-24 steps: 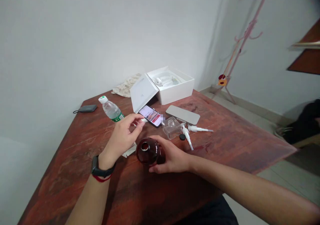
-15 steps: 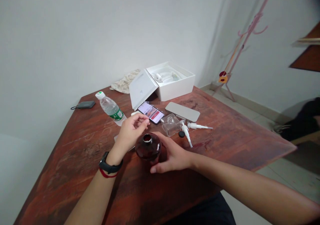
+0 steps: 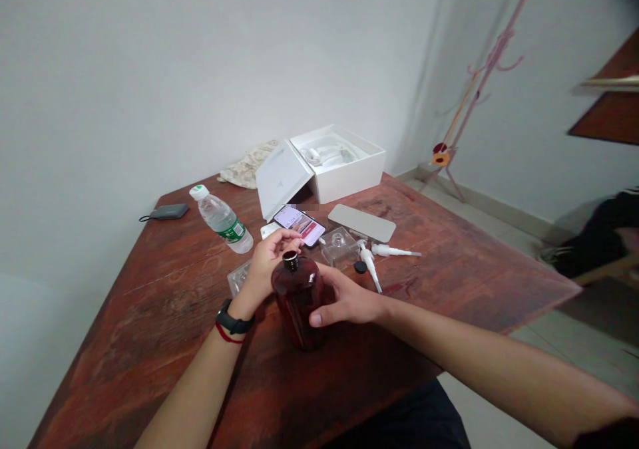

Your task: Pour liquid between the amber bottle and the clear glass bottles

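A dark brown-red bottle (image 3: 299,302) stands upright in front of me, its neck uncapped. My right hand (image 3: 344,296) is wrapped round its right side, thumb on the near face. Just behind and left of the bottle is my left hand (image 3: 267,259), fingers loosely bent and apart, nothing visible in them; the bottle hides part of it. Two white pump heads (image 3: 369,266) and a small black cap (image 3: 360,267) lie to the right. Beside them is a clear plastic piece (image 3: 339,246); another clear plastic piece (image 3: 238,278) is partly behind my left wrist.
A phone (image 3: 300,226) with a lit screen lies beyond my hands. Behind it stands an open white box (image 3: 344,179). A water bottle (image 3: 223,221) and a grey pouch-like case (image 3: 168,212) are on the left; a flat pale case (image 3: 362,223) is on the right of the wooden table (image 3: 150,316).
The brown-red bottle has gone from tilted towards me to upright, with my right hand still round it. My left hand has shifted slightly right, closer behind the bottle.
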A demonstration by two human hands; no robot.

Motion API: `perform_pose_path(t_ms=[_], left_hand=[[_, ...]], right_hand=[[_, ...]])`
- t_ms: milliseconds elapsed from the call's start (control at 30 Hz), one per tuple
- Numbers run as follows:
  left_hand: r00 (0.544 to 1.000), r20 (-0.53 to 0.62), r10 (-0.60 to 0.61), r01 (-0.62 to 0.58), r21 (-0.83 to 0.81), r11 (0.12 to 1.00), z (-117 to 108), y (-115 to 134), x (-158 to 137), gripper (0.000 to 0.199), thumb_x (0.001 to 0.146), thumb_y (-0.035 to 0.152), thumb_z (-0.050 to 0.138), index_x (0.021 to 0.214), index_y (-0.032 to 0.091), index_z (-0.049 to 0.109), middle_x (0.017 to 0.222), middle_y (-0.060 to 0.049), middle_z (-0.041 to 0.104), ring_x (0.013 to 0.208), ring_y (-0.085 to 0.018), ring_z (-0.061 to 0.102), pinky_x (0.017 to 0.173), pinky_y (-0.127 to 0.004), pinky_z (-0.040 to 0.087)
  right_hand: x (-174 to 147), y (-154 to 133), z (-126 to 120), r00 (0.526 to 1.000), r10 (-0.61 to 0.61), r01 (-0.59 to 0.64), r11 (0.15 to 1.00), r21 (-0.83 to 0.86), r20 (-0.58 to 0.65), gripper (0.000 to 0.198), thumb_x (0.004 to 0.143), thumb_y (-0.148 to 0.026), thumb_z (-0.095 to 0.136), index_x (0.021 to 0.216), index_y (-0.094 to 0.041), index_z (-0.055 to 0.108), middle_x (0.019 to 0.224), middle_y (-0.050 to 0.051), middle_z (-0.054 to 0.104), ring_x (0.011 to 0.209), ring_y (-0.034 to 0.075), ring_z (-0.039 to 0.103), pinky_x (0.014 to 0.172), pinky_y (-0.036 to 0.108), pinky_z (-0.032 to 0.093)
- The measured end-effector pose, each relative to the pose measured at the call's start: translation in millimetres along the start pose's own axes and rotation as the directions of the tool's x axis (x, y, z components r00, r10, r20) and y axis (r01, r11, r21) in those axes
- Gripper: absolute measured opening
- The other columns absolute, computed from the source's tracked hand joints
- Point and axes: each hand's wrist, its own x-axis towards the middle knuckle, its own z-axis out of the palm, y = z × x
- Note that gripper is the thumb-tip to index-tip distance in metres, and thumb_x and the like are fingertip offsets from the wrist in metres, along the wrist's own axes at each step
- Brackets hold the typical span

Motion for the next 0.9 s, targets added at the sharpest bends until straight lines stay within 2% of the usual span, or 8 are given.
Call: perform_pose_path(t_ms=[100, 233, 333, 433, 533, 633, 800, 900], left_hand=[[1.000, 0.020, -0.015, 0.015, -0.013, 1.000, 2, -6, 1, 0.031, 0.086, 0.041, 0.077, 0.104, 0.017, 0.071, 0.098, -0.006, 0.076, 0.085, -0.019, 0.073, 0.077, -0.029, 0.058], [0.992, 0.122, -0.036, 0.029, 0.053, 0.998, 8, -13, -3, 0.031, 0.086, 0.034, 0.079, 0.111, 0.016, 0.073, 0.098, -0.007, 0.076, 0.082, -0.017, 0.072, 0.072, -0.026, 0.056], [0.984, 0.179, 0.007, -0.018, 0.062, 0.998, 15, -19, -6, 0.037, 0.084, 0.031, 0.081, 0.117, 0.017, 0.072, 0.119, -0.012, 0.074, 0.084, -0.017, 0.073, 0.065, -0.022, 0.054], [0.963, 0.267, 0.022, -0.007, -0.059, 0.998, 23, -25, -7, 0.048, 0.080, 0.030, 0.085, 0.125, 0.020, 0.070, 0.152, -0.016, 0.055, 0.093, -0.017, 0.075, 0.070, -0.024, 0.058], [0.939, 0.342, 0.013, 0.040, -0.148, 0.988, 29, -30, -8, 0.059, 0.078, 0.030, 0.087, 0.133, 0.024, 0.065, 0.165, -0.017, 0.037, 0.097, -0.018, 0.075, 0.077, -0.028, 0.061], [0.945, 0.326, 0.036, -0.012, -0.077, 0.997, 36, -33, -10, 0.065, 0.079, 0.029, 0.087, 0.138, 0.026, 0.061, 0.167, -0.016, 0.031, 0.101, -0.019, 0.074, 0.076, -0.027, 0.061], [0.960, 0.271, 0.068, -0.065, -0.020, 0.998, 47, -38, -11, 0.073, 0.085, 0.028, 0.083, 0.150, 0.029, 0.050, 0.163, -0.017, 0.040, 0.089, -0.014, 0.073, 0.072, -0.025, 0.060], [0.952, 0.291, 0.097, -0.105, 0.010, 0.994, 49, -41, -9, 0.067, 0.086, 0.031, 0.082, 0.148, 0.028, 0.057, 0.164, -0.018, 0.037, 0.084, -0.013, 0.072, 0.068, -0.026, 0.059]], right_hand=[[0, 1, -1, 0.998, 0.036, -0.037, 0.999, 0.034, 0.048, 0.079, 0.070, -0.035, 0.098, 0.139, -0.020, 0.061, 0.122, 0.008, 0.075, 0.113, 0.025, 0.071, 0.106, 0.042, 0.053], [-1, 0, 4, 0.987, 0.101, -0.101, 0.995, -0.001, 0.125, 0.089, 0.059, -0.027, 0.102, 0.139, -0.021, 0.063, 0.123, 0.007, 0.075, 0.117, 0.025, 0.070, 0.105, 0.040, 0.055], [-2, -4, 7, 0.969, 0.168, -0.162, 0.986, -0.046, 0.184, 0.094, 0.055, -0.026, 0.104, 0.140, -0.022, 0.064, 0.127, 0.008, 0.074, 0.117, 0.025, 0.071, 0.101, 0.038, 0.058], [-2, -8, 9, 0.949, 0.189, -0.165, 0.980, -0.113, 0.253, 0.090, 0.055, -0.024, 0.103, 0.138, -0.022, 0.067, 0.126, 0.007, 0.076, 0.117, 0.025, 0.072, 0.106, 0.040, 0.056], [-3, -8, 10, 0.932, 0.185, -0.154, 0.981, -0.120, 0.310, 0.088, 0.058, -0.022, 0.102, 0.139, -0.022, 0.067, 0.128, 0.007, 0.076, 0.121, 0.026, 0.072, 0.109, 0.040, 0.055], [-4, -5, 11, 0.920, 0.186, -0.155, 0.981, -0.115, 0.344, 0.090, 0.059, -0.020, 0.101, 0.142, -0.022, 0.066, 0.131, 0.008, 0.075, 0.123, 0.027, 0.071, 0.109, 0.041, 0.055], [-5, -2, 14, 0.922, 0.215, -0.185, 0.975, -0.120, 0.323, 0.094, 0.056, -0.021, 0.102, 0.142, -0.021, 0.065, 0.129, 0.008, 0.076, 0.123, 0.028, 0.072, 0.107, 0.040, 0.056], [-5, -4, 16, 0.928, 0.225, -0.195, 0.972, -0.128, 0.296, 0.091, 0.054, -0.025, 0.103, 0.137, -0.020, 0.068, 0.126, 0.008, 0.077, 0.120, 0.027, 0.073, 0.108, 0.041, 0.055]])
